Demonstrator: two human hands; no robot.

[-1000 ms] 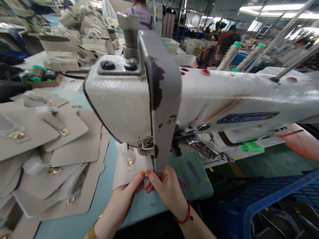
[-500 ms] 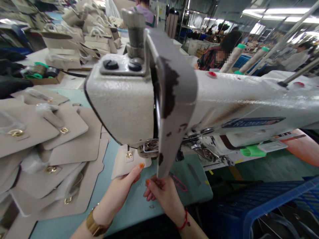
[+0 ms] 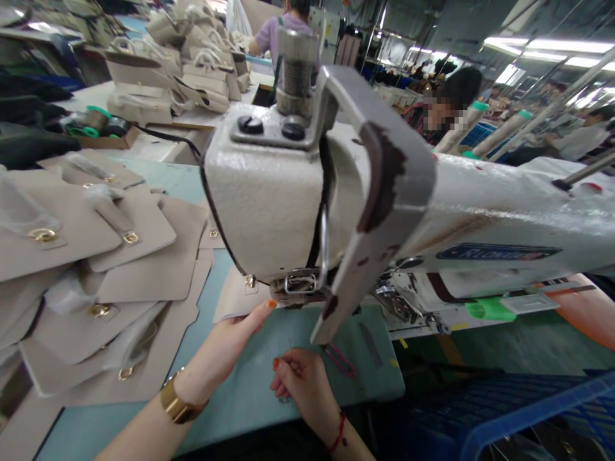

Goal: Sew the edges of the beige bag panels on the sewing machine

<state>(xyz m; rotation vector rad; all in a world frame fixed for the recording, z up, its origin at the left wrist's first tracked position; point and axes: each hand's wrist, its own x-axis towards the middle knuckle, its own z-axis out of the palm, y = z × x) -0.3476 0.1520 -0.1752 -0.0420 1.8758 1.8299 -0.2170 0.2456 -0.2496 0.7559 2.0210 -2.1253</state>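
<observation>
My left hand (image 3: 243, 333) grips the near edge of a beige leather panel (image 3: 235, 298), its thumb lying on top. The panel carries a small gold clasp (image 3: 250, 282) and lies partly beneath the head of a white sewing machine (image 3: 264, 205), which hides its far part. My right hand (image 3: 305, 384) is on the blue-green tabletop (image 3: 250, 410) with its fingers curled and thumb pressed against them; whatever they hold is hidden. Just above this hand hangs the lower end of a worn grey metal bar (image 3: 331, 314) on the machine. A slim pink looped tool (image 3: 340, 362) lies beside it.
Overlapping beige panels (image 3: 148, 269) with gold clasps and plastic-wrapped straps cover the left side. A blue crate (image 3: 523, 410) stands at the lower right. Beige bags (image 3: 206, 83) are piled on a table behind, and thread spools (image 3: 93, 121) sit in a box. Other people are further back.
My view has shifted, so the machine appears further right. My right hand has drawn away from the bar's lower end. The panel's near part has slid further under the machine head with my left hand.
</observation>
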